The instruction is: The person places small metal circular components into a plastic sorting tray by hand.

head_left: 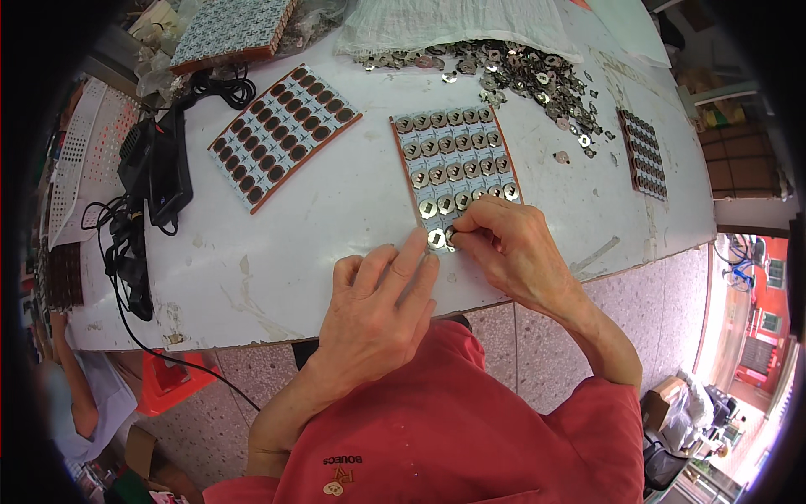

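A circuit board panel (457,160) with an orange edge lies before me, rows of round metal battery clips set on it. My right hand (516,248) pinches a small metal battery clip (451,236) between thumb and forefinger at the panel's near row, beside a shiny clip seated in the near left corner. Part of that row is hidden under the right hand. My left hand (378,298) holds nothing; its fingers are stretched out, with the forefinger tip at the panel's near left corner.
Loose metal clips (541,88) spill from a white sack (453,25) at the back. Another panel (285,134) with dark round pads lies to the left; a smaller dark panel (642,154) lies far right. Stacked panels (233,29), black power strips and cables (159,168) occupy the left side.
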{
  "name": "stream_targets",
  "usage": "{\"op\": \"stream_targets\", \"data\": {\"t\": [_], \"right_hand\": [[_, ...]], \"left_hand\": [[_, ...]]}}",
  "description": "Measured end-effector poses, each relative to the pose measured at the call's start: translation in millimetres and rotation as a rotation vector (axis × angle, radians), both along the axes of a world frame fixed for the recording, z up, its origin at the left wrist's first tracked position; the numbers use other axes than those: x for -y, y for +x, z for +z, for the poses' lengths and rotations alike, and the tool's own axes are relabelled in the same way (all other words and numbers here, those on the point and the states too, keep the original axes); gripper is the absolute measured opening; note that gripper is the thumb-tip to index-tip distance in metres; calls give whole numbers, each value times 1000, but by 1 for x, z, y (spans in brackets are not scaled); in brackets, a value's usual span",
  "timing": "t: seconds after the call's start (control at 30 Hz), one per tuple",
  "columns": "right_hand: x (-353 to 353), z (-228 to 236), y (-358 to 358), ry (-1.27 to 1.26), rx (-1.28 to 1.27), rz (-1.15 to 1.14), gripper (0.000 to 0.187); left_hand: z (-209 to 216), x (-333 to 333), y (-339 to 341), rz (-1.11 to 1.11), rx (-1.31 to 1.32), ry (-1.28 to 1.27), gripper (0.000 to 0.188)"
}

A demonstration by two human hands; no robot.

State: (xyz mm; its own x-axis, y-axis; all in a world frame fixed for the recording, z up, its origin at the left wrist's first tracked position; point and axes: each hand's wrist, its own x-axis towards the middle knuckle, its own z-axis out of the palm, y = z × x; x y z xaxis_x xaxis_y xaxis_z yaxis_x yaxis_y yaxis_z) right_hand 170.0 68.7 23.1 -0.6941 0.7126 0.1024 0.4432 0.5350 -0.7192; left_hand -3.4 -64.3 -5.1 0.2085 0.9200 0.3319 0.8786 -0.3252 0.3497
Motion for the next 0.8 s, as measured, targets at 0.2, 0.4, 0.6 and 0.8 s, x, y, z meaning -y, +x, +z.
{"op": "stream_targets", "data": {"t": [0.2,0.4,0.6,0.8], "right_hand": [[5,1,-2,53,47,-12,5],[3,1,-1,-2,28,-21,6],[3,3,4,-201,-4,-135,14],[-3,3,2,-207,-18,-91,15]], "left_hand": [[-2,-1,0,9,9,16,46],[-2,-2,0,13,15,29,45],[0,-2,-3,-7,47,59,45],[2,0,-4,-17,106,-18,49]]}}
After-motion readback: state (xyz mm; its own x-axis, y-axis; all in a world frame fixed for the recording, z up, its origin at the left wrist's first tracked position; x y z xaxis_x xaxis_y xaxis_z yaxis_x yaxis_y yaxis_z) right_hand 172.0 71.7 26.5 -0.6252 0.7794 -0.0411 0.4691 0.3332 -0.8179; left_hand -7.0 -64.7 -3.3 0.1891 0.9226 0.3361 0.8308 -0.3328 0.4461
